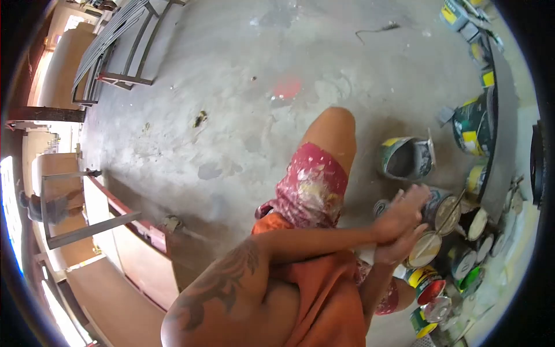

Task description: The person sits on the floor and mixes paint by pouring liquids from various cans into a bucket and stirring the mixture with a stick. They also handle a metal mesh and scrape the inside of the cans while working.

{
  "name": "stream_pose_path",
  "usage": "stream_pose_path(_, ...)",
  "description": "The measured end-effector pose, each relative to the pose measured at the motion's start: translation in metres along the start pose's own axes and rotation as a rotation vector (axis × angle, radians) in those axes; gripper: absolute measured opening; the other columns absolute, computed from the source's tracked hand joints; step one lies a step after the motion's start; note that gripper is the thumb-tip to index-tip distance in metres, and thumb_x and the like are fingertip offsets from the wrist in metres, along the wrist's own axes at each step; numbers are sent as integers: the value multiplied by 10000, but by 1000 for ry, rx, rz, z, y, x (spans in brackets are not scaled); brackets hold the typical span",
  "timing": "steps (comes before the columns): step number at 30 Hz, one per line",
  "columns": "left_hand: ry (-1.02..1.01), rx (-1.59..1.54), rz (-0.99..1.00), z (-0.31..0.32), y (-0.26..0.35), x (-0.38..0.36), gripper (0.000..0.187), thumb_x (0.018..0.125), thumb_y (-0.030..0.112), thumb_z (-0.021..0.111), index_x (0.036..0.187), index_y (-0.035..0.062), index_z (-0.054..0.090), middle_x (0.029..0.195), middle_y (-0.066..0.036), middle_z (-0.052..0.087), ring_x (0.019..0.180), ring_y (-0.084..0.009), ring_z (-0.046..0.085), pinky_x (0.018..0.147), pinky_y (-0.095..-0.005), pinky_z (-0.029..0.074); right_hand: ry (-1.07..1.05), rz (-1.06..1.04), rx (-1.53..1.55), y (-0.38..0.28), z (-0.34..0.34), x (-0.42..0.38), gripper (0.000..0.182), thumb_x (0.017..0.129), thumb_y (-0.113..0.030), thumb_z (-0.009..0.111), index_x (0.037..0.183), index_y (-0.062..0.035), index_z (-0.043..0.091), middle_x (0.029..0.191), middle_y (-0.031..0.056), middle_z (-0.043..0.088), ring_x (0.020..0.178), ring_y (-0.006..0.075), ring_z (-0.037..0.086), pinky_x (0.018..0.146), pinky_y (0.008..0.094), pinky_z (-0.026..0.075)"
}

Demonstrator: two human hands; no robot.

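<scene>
My left hand (400,215), at the end of the tattooed arm, reaches across to the right with its fingers stretched out. Just below it is my right hand (399,247), its fingers also extended. The two hands meet near the palms, and nothing shows between them, though the contact area is hidden. Close beyond the fingers stand paint cans, among them one with a pale top (425,250) and another with a beige top (447,215). A thin stick (452,211) slants across these cans. Farther up, an open bucket (406,158) with grey inside stands on the floor.
More paint containers line the right wall, including a dark green bucket (469,124) and a can with red paint (431,291). A metal rack (124,77) stands upper left. At lower left is a wooden panel (144,254); a person (55,209) is beyond it.
</scene>
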State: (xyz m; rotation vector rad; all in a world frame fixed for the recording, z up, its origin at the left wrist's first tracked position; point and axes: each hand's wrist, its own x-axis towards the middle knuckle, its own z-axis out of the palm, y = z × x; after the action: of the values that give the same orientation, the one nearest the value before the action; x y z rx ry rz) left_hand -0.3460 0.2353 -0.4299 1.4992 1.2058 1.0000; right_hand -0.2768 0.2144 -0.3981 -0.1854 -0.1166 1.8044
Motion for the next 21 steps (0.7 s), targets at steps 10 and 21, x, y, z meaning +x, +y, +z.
stream_pose_path(10, 192, -622, 22, -39, 9, -1, 715, 1089, 468, 269, 1606, 9, 86, 1683, -155, 100, 1556, -274, 44, 1244, -336, 24, 115, -12, -1166, 33, 36, 36, 778, 1073, -575, 156, 1602, -5, 162, 1681, 143, 131, 1558, 264, 58, 1240, 376, 23)
stream_pose_path(21, -445, -739, -121, -101, 17, 4, 562, 1098, 361, 390, 1558, 42, 335, 1490, -138, 485, 1412, -244, 414, 1197, -358, 268, 350, -374, -1204, -36, 8, 93, 701, 1077, -494, 370, 1556, 12, 288, 1626, 174, 280, 1513, 250, 239, 1219, 384, 197)
